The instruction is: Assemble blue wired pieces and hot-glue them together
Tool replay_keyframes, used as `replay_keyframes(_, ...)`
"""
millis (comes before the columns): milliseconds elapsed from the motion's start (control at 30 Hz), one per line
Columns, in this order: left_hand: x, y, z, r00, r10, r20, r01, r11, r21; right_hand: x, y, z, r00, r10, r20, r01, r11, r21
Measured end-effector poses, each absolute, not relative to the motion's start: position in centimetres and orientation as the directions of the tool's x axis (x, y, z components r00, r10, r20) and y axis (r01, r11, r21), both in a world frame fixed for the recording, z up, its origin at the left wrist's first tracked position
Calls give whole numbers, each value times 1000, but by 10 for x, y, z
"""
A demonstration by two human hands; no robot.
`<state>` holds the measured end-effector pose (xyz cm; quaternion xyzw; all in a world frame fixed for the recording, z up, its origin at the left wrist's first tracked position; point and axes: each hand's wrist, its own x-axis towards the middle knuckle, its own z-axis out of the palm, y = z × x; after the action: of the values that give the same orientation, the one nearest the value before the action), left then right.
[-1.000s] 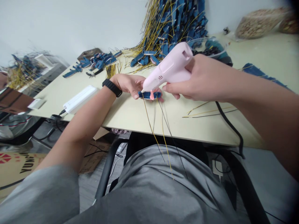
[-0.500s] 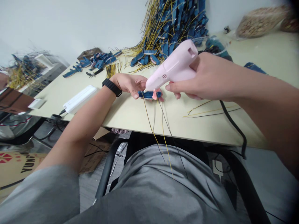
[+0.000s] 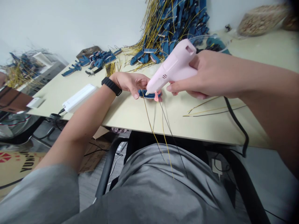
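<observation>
My left hand (image 3: pixel 130 83), with a black band at its wrist, grips a small curved blue piece (image 3: pixel 150 94) just above the table's front part. Thin yellow and black wires (image 3: pixel 163 124) hang from this piece over the table edge toward my lap. My right hand (image 3: pixel 198 79) is wrapped round a pale pink glue gun (image 3: pixel 171 67). The gun slants down to the left, its nozzle at the blue piece; whether they touch I cannot tell. A pink trigger-like part (image 3: pixel 157 95) shows in front of the piece's right half.
A large heap of blue pieces with wires (image 3: pixel 173 28) stands at the back. Smaller blue pieces (image 3: pixel 100 59), pliers (image 3: pixel 92 73) and a white power strip (image 3: pixel 80 97) lie leftward. A black cable (image 3: pixel 235 124) runs down at right, near loose wires (image 3: pixel 205 111). Bagged pellets (image 3: pixel 261 21) sit behind.
The glue gun's nozzle has shifted slightly right and down along the blue piece. The piece has tilted a little in my left hand. Both hands keep their hold.
</observation>
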<state>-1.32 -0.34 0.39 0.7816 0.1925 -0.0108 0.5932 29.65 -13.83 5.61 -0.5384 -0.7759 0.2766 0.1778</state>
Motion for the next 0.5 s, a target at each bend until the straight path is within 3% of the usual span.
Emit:
replay_keyframes(167, -14, -6, 4, 887, 403, -228, 326, -194, 925, 289, -144, 65, -337, 939, -71, 760, 227, -609)
replay_keyframes(300, -19, -1, 4, 905, 291, -311, 371, -180, 911, 280, -150, 79, -350, 930, -110, 762, 214, -611)
replay_keyframes(367, -21, -1, 5, 884, 338, -323, 397, -179, 900, 278, -150, 87, -344, 932, -113, 782, 218, -584)
replay_keyframes(500, -20, -8, 7, 860, 399, -318, 407, -160, 899, 302, -142, 94, -221, 975, 5, 868, 198, -455)
